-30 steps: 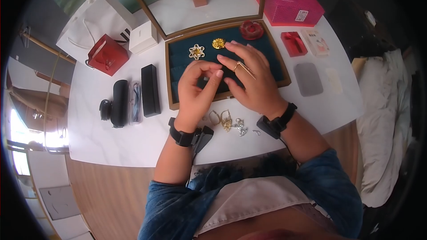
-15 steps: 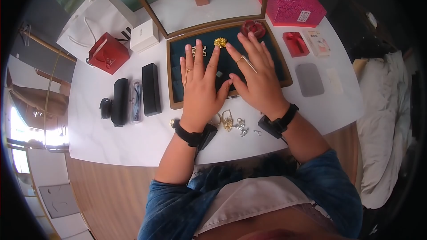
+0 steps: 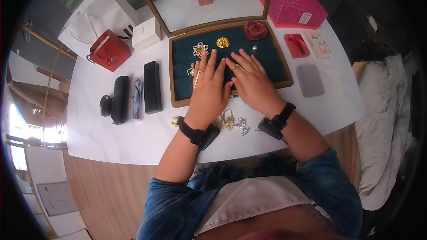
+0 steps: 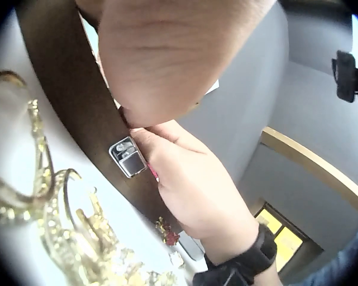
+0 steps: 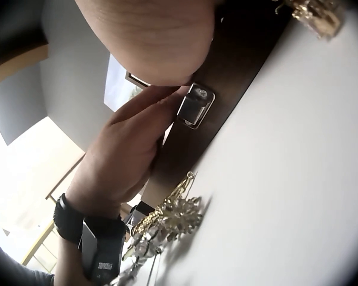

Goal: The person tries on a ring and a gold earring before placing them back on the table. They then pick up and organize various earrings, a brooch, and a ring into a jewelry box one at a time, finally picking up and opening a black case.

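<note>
An open wooden jewelry box (image 3: pixel 288 81) with a dark teal lining lies under both hands, its glass lid raised. My left hand (image 3: pixel 208 93) rests over the front part, fingers straight, tips near a white-and-gold flower brooch (image 3: pixel 200 49). Beside it my right hand (image 3: pixel 254 88) also has straight fingers spread over the lining, the thumbs close together. Farther back sit a gold brooch (image 3: pixel 223 42) and a red flower ornament (image 3: pixel 255 30). A pearl-like piece (image 3: pixel 254 48) lies beyond the right fingertips. A small square piece (image 3: pixel 191 70) is partly hidden by the left hand. The metal clasp (image 4: pixel 129 157) shows on the box front.
Loose gold jewelry (image 3: pixel 228 120) and silver jewelry (image 3: pixel 242 126) lie before the box. On the left are a long black case (image 3: pixel 152 86), a rounded black case (image 3: pixel 121 100) and a red bag (image 3: pixel 110 51). Right stand a pink box (image 3: pixel 291 4) and a red box (image 3: pixel 296 46).
My left hand has gone from curled fingers to straight, then drawn back toward the body, uncovering the flower brooch. The right hand has lowered slightly, and the pearl-like piece now shows.
</note>
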Demonstrator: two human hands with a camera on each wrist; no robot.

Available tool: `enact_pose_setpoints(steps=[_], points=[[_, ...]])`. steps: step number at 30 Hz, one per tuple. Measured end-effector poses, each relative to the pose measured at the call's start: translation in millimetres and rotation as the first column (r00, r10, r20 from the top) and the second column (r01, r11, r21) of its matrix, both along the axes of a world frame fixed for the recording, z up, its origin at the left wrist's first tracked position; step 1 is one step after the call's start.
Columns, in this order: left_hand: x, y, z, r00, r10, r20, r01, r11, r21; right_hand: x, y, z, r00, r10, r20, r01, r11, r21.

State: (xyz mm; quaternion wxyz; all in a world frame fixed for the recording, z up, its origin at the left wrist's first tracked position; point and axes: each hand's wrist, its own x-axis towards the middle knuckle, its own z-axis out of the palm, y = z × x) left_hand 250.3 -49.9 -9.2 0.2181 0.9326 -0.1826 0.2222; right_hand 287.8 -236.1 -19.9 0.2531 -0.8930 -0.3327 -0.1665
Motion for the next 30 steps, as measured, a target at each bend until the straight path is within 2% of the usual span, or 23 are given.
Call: enact_pose_setpoints(steps=[8,17,23,26,30], points=[[-1.2,-1.2,12.5,0.999,-0.04,0.01,0.041,0.999,-0.007,0.7,1.7,4.8,0.998,0.045,-0.038,-0.038,0.986,0.162],[-5.0,-6.6,14.2,1.0,-0.005,0.025,0.004,1.0,0.003,-2.1,5.1,7.8,0.999,0.017,-0.034,-0.011,0.986,0.165],[-2.6,-6.7,10.5,0.998,-0.062,0.029,0.063,0.997,-0.044,-0.7,3.3,1.8,0.999,0.029,-0.03,-0.025,0.992,0.121],[-0.6,-5.6,7.5,0.995,-0.104,-0.006,0.104,0.994,-0.036,-1.0,2.5,2.3,0.996,0.042,-0.08,-0.033,0.993,0.113],[0.6,-6.2,4.5,0.985,-0.17,-0.006,0.169,0.981,-0.092,0.9,2.1,-3.1,0.998,0.048,-0.032,-0.043,0.99,0.132]])
